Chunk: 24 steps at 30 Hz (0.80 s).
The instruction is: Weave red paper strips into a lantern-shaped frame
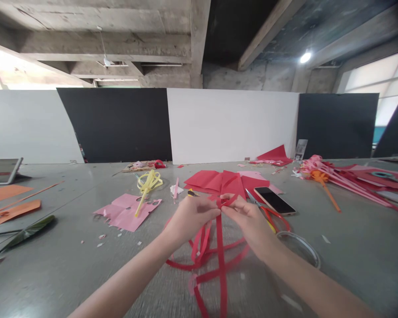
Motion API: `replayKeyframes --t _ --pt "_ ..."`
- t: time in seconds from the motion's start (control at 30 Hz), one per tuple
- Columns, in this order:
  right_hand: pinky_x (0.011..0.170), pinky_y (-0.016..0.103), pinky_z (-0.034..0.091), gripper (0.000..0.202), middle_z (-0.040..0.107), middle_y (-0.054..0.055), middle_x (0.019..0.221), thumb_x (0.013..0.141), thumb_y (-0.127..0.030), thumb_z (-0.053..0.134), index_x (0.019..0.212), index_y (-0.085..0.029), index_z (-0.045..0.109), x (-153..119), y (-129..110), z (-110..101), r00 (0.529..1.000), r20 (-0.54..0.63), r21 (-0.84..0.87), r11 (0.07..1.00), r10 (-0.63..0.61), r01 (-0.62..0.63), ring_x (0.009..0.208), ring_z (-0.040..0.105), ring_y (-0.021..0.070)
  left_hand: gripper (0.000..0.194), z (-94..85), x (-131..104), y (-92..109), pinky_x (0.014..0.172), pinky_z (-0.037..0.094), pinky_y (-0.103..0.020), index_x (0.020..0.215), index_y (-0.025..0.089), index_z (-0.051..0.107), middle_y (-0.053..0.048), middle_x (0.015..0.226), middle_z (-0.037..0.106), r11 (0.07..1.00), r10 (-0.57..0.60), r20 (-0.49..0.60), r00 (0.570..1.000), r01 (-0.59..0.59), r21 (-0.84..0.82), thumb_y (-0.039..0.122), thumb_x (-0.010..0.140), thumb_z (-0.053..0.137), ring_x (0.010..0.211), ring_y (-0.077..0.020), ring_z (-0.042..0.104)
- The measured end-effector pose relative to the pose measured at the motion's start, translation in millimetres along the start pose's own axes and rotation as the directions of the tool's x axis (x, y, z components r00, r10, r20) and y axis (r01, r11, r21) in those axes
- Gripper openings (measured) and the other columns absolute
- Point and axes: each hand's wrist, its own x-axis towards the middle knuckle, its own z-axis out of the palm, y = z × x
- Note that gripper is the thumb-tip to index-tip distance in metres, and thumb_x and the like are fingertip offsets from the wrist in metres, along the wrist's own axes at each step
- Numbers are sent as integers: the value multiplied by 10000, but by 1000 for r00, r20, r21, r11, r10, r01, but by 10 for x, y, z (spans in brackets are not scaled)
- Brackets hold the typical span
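Both hands meet over the middle of the table, pinching a red paper strip (220, 247). My left hand (194, 216) is closed on it from the left. From the other side my right hand (245, 214) grips it too, where the strip is folded or looped between the fingertips. One long end hangs straight down toward the front. More red strips (202, 245) lie in loose loops beneath the hands. Just beyond the fingers are creased red paper sheets (205, 180). Orange-handled scissors (278, 218) lie partly hidden by my right hand. A yellow cutter (191, 193) shows past my left hand.
Right of the scissors lie a phone (274, 200) and a clear tape roll (300, 247). On the left are pink paper with holes (128, 212), a yellow paper flower (147, 185), a leaf (29, 232) and orange paper (13, 212). Pink strips (348, 183) and an orange flower (325, 183) are at right.
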Motion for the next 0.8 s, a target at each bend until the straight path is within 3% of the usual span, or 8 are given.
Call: replayKeyframes --t 0.13,0.33,0.43,0.57,0.8 --pt "814 314 381 90 528 30 1001 706 -259 582 684 -205 651 8 -11 -3 1000 -24 26 1000 10 -9 940 505 191 214 12 4 -18 500 280 -226 715 148 616 28 543 462 998 -7 25 1000 9 -63 298 741 467 513 -88 380" --pt "780 289 394 88 518 15 1010 712 -247 575 693 -218 656 -1 -25 4 1000 28 50 999 14 -16 919 512 176 240 -2 1 -27 472 248 -222 674 142 607 37 524 430 998 -55 -5 998 55 -31 337 731 479 494 -81 345" --pt "769 287 402 82 514 24 1033 694 -241 586 671 -202 654 1 -26 10 1000 -10 48 999 9 -9 917 515 184 250 4 -11 13 464 246 -220 652 141 591 41 518 421 998 -69 -55 996 69 -3 357 721 484 486 -79 329" --pt "760 307 411 89 523 42 1030 682 -256 590 671 -189 648 9 -25 4 998 -62 17 1000 2 -1 906 521 200 193 47 -62 83 463 251 -215 579 153 516 52 512 421 995 -29 -162 986 45 95 312 688 517 483 -74 318" --pt "757 312 418 87 524 28 1023 688 -256 584 688 -209 658 -8 -22 -5 998 -29 -53 997 -60 58 884 528 191 193 109 -91 74 488 278 -229 636 164 577 25 561 494 986 42 -109 993 -23 168 255 735 439 507 -88 362"
